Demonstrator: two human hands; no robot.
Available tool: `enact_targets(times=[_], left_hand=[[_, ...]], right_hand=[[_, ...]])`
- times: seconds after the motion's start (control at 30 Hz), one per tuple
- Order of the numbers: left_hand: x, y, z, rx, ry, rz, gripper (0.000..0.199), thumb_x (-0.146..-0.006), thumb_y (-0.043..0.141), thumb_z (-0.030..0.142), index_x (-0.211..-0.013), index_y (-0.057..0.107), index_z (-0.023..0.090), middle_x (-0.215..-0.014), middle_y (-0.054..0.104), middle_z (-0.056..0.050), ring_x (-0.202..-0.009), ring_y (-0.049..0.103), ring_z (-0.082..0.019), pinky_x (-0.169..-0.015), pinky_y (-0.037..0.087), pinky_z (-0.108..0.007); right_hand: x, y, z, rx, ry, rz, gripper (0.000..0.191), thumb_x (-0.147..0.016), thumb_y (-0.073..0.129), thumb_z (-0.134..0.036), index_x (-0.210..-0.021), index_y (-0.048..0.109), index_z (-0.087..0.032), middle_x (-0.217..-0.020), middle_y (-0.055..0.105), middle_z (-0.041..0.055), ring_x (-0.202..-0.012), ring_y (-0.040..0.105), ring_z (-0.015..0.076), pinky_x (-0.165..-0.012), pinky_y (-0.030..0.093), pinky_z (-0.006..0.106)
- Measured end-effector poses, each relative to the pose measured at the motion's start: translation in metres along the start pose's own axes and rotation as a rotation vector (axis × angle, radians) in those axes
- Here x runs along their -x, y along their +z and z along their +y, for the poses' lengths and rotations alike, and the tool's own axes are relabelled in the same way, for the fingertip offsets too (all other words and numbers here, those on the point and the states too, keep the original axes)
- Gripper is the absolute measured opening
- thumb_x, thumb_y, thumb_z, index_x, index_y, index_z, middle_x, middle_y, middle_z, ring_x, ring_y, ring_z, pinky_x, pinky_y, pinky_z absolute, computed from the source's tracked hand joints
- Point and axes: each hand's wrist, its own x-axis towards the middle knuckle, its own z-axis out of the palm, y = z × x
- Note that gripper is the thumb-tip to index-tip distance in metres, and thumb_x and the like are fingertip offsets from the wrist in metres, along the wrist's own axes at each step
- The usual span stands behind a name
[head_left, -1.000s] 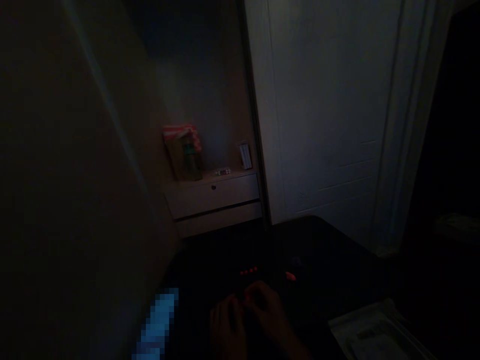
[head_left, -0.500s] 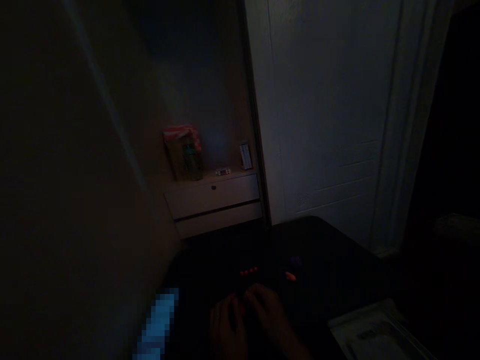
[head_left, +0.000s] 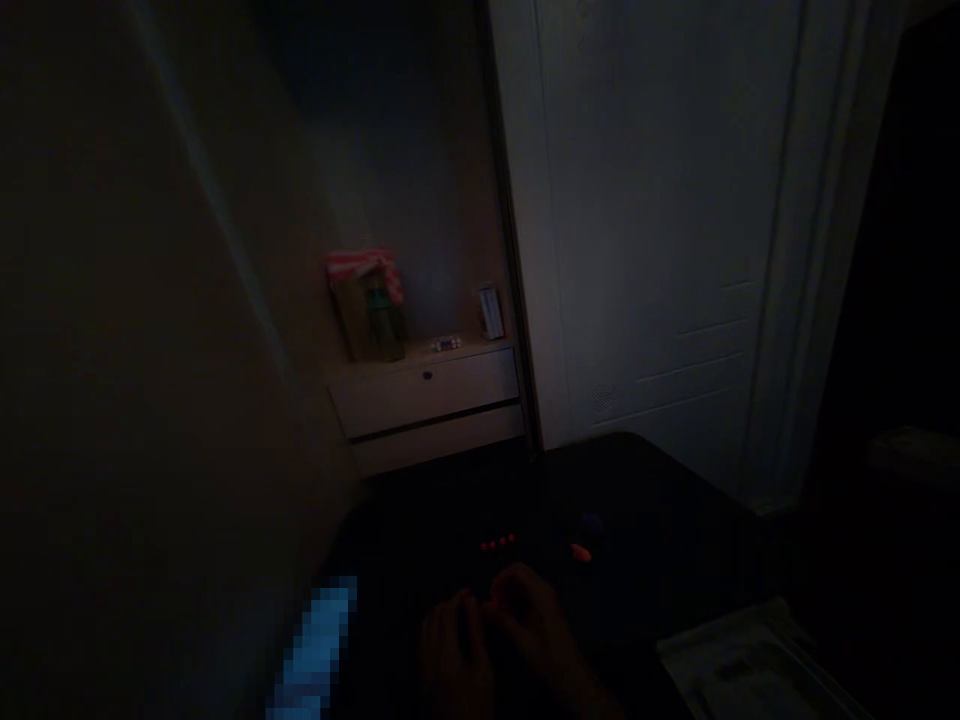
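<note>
The light is very dim. My left hand (head_left: pixel 456 645) is low in the middle over the dark table, its fingers curled and pressed together. Close beside it on the right, my right hand (head_left: pixel 538 628) has thumb and fingers brought together in a pinch. A faint reddish tint shows at the fingertips of both hands, but what they hold is too dark to make out. Just beyond them lie several small red balls (head_left: pixel 498 543) in a short row. Right of the row are an orange-red piece (head_left: pixel 581 553) and a dark purple lump (head_left: pixel 592 523).
On the dark table (head_left: pixel 637 480), a pale tray-like object (head_left: pixel 750 660) lies at the lower right. Behind stands a drawer unit (head_left: pixel 450 395) with a red-and-white bag (head_left: pixel 364 265), a green bottle (head_left: pixel 385 325) and small boxes (head_left: pixel 491 313). A white door (head_left: pixel 645 220) rises at the right.
My right hand's fingertips have shifted slightly up and away from my left hand. The reddish patch between the hands shows less now. The row of balls and other pieces stay put.
</note>
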Motion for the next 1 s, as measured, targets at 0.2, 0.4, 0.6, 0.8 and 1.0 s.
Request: enact_targets(times=[0.2,0.4,0.6,0.8,1.0], left_hand=[[-0.0005,0.0004,-0.0005,-0.002,-0.008,0.017,0.042,-0.100,0.045,0.052,-0.096,0.073,0.021,-0.092,0.076,-0.007,-0.086,0.068,-0.023,-0.078,0.052,-0.037],[-0.0005,0.0006,0.0010,0.005,-0.004,0.008,0.043,-0.100,0.043,0.052,-0.095,0.073,0.021,-0.091,0.077,-0.006,-0.086,0.069,-0.022,-0.078,0.052,-0.036],[-0.0008,0.0020,-0.0002,0.007,-0.002,0.010,0.042,-0.100,0.044,0.051,-0.095,0.073,0.021,-0.092,0.077,-0.006,-0.087,0.069,-0.022,-0.079,0.052,-0.036],[-0.0013,0.0009,0.0001,0.013,-0.014,0.004,0.043,-0.100,0.044,0.052,-0.095,0.074,0.021,-0.091,0.077,-0.006,-0.086,0.069,-0.022,-0.078,0.053,-0.036],[0.0010,0.0026,0.0000,0.032,-0.027,0.027,0.042,-0.099,0.045,0.053,-0.095,0.073,0.022,-0.093,0.077,-0.007,-0.089,0.069,-0.023,-0.081,0.053,-0.038]], right_hand=[[0.0012,0.0008,0.0014,0.016,0.038,0.000,0.025,-0.091,0.064,-0.043,-0.082,0.063,-0.020,-0.079,0.066,0.0001,-0.076,0.061,0.0178,-0.071,0.045,0.027],[0.0006,0.0006,0.0066,0.049,0.010,0.008,0.044,-0.097,0.048,-0.060,-0.089,0.067,-0.021,-0.088,0.070,0.0037,-0.084,0.064,0.0207,-0.079,0.046,0.029],[0.0016,0.0002,-0.0005,0.055,0.030,0.006,0.062,-0.097,0.038,-0.071,-0.079,0.067,-0.020,-0.078,0.069,0.0038,-0.078,0.064,0.0198,-0.077,0.046,0.029],[0.0022,0.0017,-0.0024,0.020,0.079,0.014,0.064,-0.094,0.041,-0.074,-0.072,0.066,-0.020,-0.069,0.065,0.0015,-0.070,0.060,0.0179,-0.069,0.046,0.027],[0.0001,0.0013,0.0042,0.020,0.058,0.010,0.039,-0.090,0.063,-0.056,-0.076,0.063,-0.020,-0.073,0.065,-0.0008,-0.072,0.059,0.0165,-0.068,0.045,0.026]])
